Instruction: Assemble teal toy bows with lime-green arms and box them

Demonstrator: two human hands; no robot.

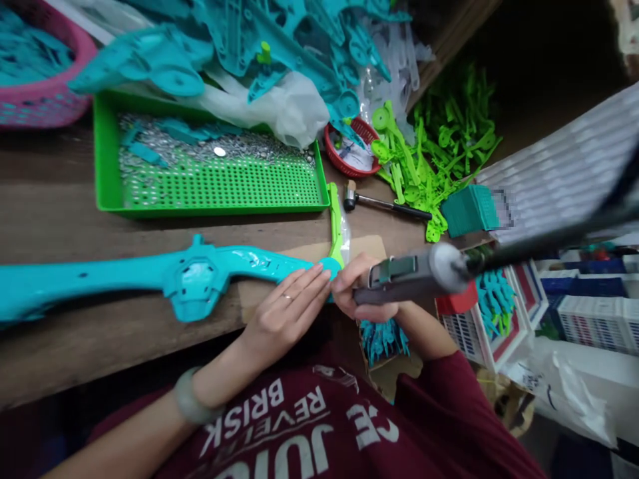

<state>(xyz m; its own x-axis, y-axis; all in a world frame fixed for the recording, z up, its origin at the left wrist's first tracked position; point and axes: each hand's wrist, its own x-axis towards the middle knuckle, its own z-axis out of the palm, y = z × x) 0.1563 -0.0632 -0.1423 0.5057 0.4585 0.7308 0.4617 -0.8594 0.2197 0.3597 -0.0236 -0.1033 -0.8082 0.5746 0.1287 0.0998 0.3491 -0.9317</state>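
A long turquoise plastic part (150, 274) lies along the bench, with a raised housing in its middle. My left hand (287, 309) rests on its right end, fingers straight and side by side. In my right hand (357, 286) is a grey power screwdriver (399, 279), gripped around its body, with a dark cable running off to the right. The tool's tip is hidden by my fingers, beside the turquoise part's end. A lime-green plastic piece (336, 223) points away from that end; whether the two are joined I cannot tell.
Behind the part stands a green basket (224, 211) with small metal pieces. A rubber mallet (389, 203) lies near a red basket (349, 169) and a pile of lime-green parts (414, 159). Turquoise shells (279, 40) are heaped at the back. A pink basket (44, 106) is at left.
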